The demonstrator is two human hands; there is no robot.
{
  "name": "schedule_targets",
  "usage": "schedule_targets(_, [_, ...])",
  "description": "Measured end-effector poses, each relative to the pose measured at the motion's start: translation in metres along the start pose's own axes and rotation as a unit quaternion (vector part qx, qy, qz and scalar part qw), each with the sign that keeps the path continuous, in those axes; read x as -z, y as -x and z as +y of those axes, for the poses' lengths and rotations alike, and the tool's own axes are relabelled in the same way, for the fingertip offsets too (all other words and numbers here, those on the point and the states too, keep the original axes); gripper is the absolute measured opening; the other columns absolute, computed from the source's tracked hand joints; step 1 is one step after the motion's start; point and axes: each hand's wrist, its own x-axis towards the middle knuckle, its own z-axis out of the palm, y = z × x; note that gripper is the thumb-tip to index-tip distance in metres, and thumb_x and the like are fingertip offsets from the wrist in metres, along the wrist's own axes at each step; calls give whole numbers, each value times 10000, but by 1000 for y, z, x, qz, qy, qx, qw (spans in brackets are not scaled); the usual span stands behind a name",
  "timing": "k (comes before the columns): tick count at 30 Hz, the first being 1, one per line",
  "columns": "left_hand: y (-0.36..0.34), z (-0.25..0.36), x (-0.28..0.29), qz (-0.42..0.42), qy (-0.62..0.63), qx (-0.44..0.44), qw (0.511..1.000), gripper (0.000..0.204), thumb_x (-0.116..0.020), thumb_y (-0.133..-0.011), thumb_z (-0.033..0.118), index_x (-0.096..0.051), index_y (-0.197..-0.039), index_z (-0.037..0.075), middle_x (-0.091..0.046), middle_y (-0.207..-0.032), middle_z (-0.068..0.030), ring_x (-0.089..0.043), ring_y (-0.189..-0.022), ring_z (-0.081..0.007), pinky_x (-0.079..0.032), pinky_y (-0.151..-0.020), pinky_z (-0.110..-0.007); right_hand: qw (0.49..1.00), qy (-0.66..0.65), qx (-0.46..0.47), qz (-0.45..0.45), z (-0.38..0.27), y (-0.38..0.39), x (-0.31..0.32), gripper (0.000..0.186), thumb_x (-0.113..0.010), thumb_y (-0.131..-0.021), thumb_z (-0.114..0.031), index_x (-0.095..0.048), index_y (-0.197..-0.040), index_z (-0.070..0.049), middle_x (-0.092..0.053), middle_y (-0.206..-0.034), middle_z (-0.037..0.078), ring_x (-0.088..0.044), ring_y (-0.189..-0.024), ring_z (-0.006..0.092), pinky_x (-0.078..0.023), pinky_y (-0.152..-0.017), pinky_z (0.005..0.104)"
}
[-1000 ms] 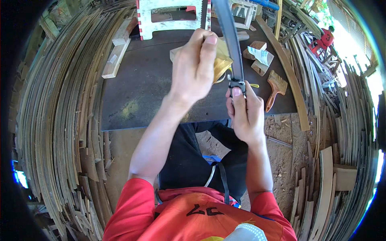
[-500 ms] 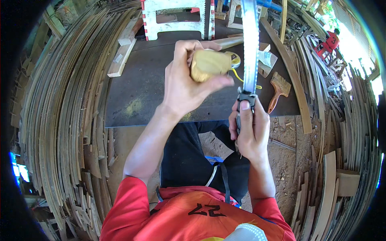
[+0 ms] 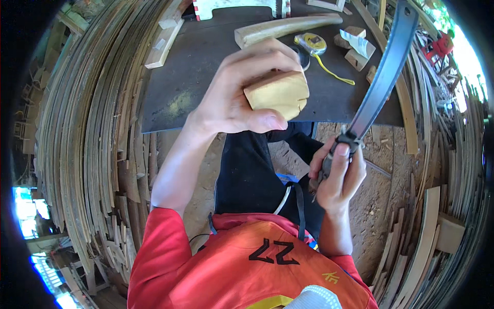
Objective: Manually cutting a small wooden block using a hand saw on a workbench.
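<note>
My left hand (image 3: 231, 98) is wrapped round a pale yellow wooden block (image 3: 276, 95) with small notches at its right side, held above the dark tabletop (image 3: 180, 90). Lower and to the right, my right hand (image 3: 338, 177) grips the dark handle (image 3: 345, 141) of a saw whose long blade (image 3: 384, 74) points up and slightly right, apart from the block. Beyond the block lie a long pale wooden piece (image 3: 285, 28), a yellow tape measure (image 3: 313, 43) with strap, and small wood blocks with white paper (image 3: 360, 44). The paintbrush is mostly hidden behind the blade.
A white stool (image 3: 234, 7) stands at the back, pale boards (image 3: 163, 46) at the table's left end, a long plank (image 3: 406, 118) along its right. Stacked timber strips (image 3: 90, 144) crowd both sides. A person in red (image 3: 440, 46) sits at far right. My legs are below the table edge.
The view has shifted, so the table sits higher. My left hand has turned the block toward me. The saw has moved right and tilted rightward, opening a gap from the block.
</note>
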Motion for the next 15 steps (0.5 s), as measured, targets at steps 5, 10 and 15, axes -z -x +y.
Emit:
schedule_targets(5, [-2, 1, -21, -36, 29, 73, 996, 1269, -143, -775, 1043, -685, -1005, -80, -741, -895, -156, -729, -772, -244, -576, -718, -344, 991, 110, 45, -54, -6, 11, -11, 81, -592, -1021, -42, -594, -1010, 39, -552, -606, 85, -562, -449, 229, -415, -452, 351])
schedule_targets(10, [-9, 0, -31, 2, 41, 104, 994, 1282, -70, -812, 1006, -689, -1003, -100, -729, -852, -144, -719, -775, -228, -581, -729, -337, 979, 191, 38, -51, -18, 6, -5, 100, -625, -1004, -29, -551, -946, 3, -532, -605, 102, -559, -462, 295, -411, -451, 392])
schedule_targets(15, [-9, 3, -35, 18, 56, 127, 990, 1256, -97, -841, 989, -693, -1018, -102, -723, -846, -148, -700, -774, -216, -574, -721, -334, 972, 221, 45, -58, -26, 12, 2, 107, -639, -996, -38, -550, -946, -5, -550, -628, 101, -588, -498, 290, -427, -470, 393])
